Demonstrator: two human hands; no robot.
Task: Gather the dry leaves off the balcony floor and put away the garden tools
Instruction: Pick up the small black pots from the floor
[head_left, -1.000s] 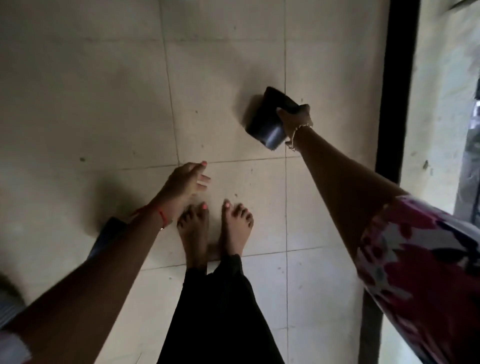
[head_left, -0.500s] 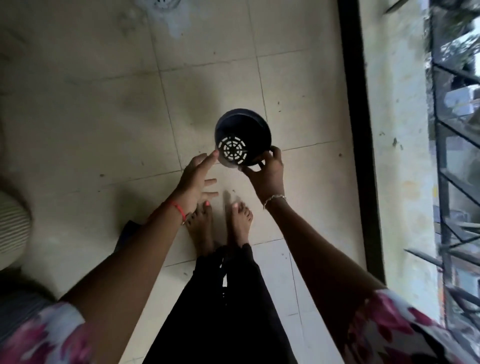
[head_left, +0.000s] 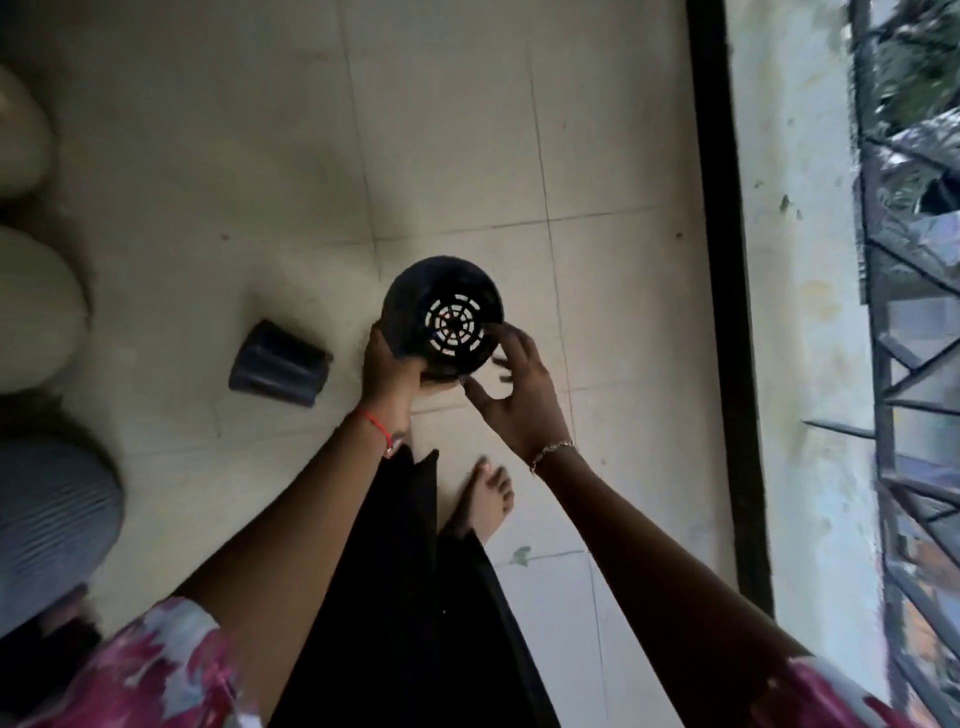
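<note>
A black plastic plant pot (head_left: 415, 291) with a slotted drain bottom is held out over the tiled balcony floor (head_left: 270, 156), its open top turned toward me. My left hand (head_left: 387, 369) grips its near rim from the left. My right hand (head_left: 514, 395) is just to the pot's right, fingers spread, thumb under the rim and fingertips at its edge. A second black pot (head_left: 280, 364) lies on its side on the floor to the left. One small leaf (head_left: 519, 555) lies on the tiles near my right foot.
Pale round pots (head_left: 31, 306) and a grey ribbed pot (head_left: 47, 519) line the left edge. A black strip (head_left: 722, 260) and a stained ledge (head_left: 800, 312) run along the right, with a metal railing (head_left: 893, 364) beyond. My legs and foot (head_left: 488, 499) stand below the pot.
My left hand has closed on the pot's rim, and my right hand has loosened to an open spread beside it. The view has shifted, bringing the fallen second pot into sight.
</note>
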